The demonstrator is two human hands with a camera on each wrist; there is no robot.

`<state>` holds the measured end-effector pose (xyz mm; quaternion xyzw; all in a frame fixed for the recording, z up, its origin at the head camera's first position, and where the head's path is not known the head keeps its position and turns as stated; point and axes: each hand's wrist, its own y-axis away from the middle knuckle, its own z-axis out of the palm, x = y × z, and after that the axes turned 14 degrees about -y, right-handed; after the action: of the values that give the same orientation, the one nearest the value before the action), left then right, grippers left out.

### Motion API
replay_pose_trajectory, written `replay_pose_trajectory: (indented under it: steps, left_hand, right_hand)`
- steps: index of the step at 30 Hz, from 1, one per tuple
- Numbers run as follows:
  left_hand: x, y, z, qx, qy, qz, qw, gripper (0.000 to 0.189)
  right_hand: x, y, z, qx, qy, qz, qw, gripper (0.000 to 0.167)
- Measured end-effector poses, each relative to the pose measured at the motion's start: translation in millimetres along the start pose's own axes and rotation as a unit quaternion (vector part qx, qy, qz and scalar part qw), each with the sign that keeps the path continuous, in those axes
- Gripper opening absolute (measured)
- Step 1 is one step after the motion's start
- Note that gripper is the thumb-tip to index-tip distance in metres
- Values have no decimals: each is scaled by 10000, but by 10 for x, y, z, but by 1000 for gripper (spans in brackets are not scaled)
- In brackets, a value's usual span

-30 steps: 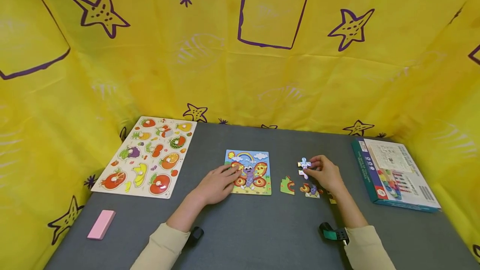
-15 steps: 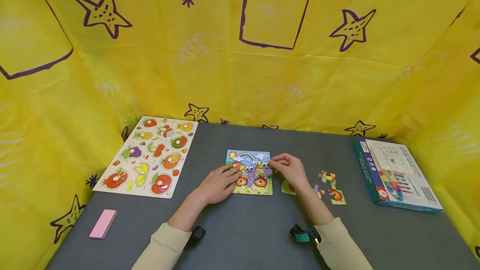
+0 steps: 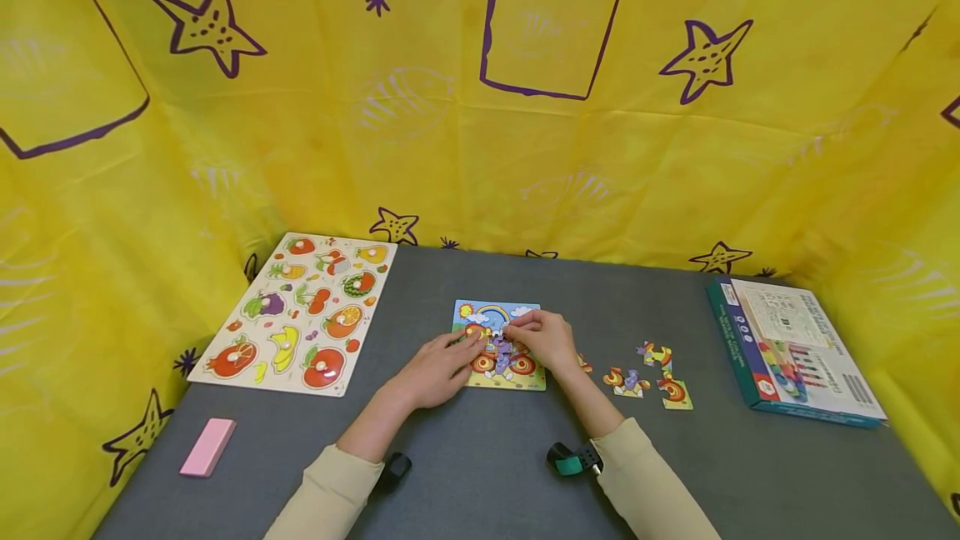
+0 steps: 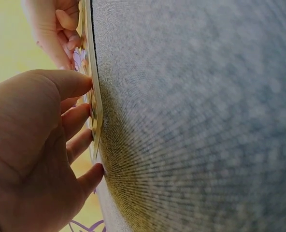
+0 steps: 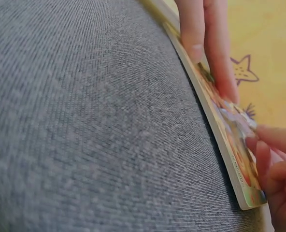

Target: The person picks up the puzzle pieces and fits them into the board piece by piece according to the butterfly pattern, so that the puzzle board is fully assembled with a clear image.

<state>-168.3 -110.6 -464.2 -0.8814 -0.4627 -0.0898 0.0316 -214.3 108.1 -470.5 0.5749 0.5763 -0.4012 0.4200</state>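
A small butterfly puzzle board [image 3: 517, 383] lies in the middle of the table in the head view. My left hand [image 3: 435, 369] rests on its left side, fingers extended; in the left wrist view that hand's fingertips touch the board's edge [image 4: 98, 104]. Over the middle of the board, my right hand [image 3: 545, 343] pinches a puzzle piece [image 5: 240, 120], pale and purple in the right wrist view and mostly covered by fingers in the head view. Loose pieces lie right of the board: a purple-and-orange piece [image 3: 630, 383], a yellow-orange piece [image 3: 656, 354] and a red-ringed piece [image 3: 677, 393].
Another piece [image 3: 584, 363] is partly hidden behind the right hand. A fruit peg board [image 3: 300, 315] lies at the left, with a pink block [image 3: 207, 447] in front of it. At the right lies a flat box [image 3: 795, 348]. A yellow curtain [image 3: 450, 165] closes off the back.
My right hand has carried the piece leftward from among the loose pieces, past the board's right edge, to its middle. The left hand keeps its place on the board.
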Motion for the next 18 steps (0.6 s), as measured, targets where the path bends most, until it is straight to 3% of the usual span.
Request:
replay_pose_trajectory:
  steps: [8, 18]
  left_hand:
    - [-6, -8, 9, -65, -311, 142, 9994, 46]
    - [-7, 5, -9, 7, -154, 164, 9997, 45]
  right_hand:
    - [47, -31, 16, 66, 458, -464, 9978, 16]
    - [73, -46, 32, 10, 532, -863, 9948, 15]
